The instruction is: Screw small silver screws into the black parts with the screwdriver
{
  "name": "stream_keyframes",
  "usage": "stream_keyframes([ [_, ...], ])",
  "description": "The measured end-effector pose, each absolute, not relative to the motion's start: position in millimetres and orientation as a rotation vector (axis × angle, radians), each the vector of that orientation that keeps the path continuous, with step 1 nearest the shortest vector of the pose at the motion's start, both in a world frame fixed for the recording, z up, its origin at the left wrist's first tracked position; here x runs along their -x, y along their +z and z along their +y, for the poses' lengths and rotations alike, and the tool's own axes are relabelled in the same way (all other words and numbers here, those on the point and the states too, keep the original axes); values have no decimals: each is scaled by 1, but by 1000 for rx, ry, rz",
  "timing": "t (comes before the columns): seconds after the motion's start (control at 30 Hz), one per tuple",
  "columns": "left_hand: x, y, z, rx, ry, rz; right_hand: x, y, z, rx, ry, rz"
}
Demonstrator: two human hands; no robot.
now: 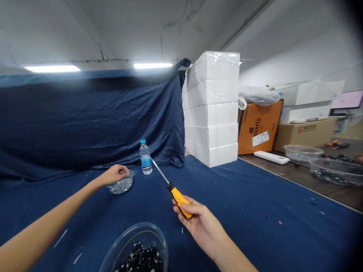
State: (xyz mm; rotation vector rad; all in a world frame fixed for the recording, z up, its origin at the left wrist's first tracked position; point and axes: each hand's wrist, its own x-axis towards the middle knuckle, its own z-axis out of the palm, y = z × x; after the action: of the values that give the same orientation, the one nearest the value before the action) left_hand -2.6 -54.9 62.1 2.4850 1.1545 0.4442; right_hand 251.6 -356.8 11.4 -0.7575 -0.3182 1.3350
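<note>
Two hands work over our blue cloth table (244, 226). At centre, our right hand (201, 226) wraps its fingers round the yellow handle of a screwdriver (178, 197), leaving the shaft free and aimed up and away. At left, our left hand (115, 175) curls just above a small clear bowl (113, 190) of silver bits (121, 186), within easy reach; we cannot tell whether it pinches anything. A larger clear bowl (133, 230) of black pieces (141, 260) sits close by at bottom centre, and a water bottle (145, 158) stands farther off, clear of both hands.

On your blue-clothed worktop (241, 204) stands a water bottle (145, 157): a bowl of silvery pieces (121, 186) sits just left of it, a bowl of black pieces (138, 249) nearer you, 5 white boxes (211, 109) stacked to its right.
</note>
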Motion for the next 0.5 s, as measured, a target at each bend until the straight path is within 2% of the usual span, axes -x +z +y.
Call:
stream_keyframes([
  [0.2, -16, 67, -142, -2474, 576, 865, -234, 14, -362, 629, 1380, -165],
  [0.5, -53, 78, -254, -2522, 628, 598, -230, 12, -361, 812, 1197, -542],
])
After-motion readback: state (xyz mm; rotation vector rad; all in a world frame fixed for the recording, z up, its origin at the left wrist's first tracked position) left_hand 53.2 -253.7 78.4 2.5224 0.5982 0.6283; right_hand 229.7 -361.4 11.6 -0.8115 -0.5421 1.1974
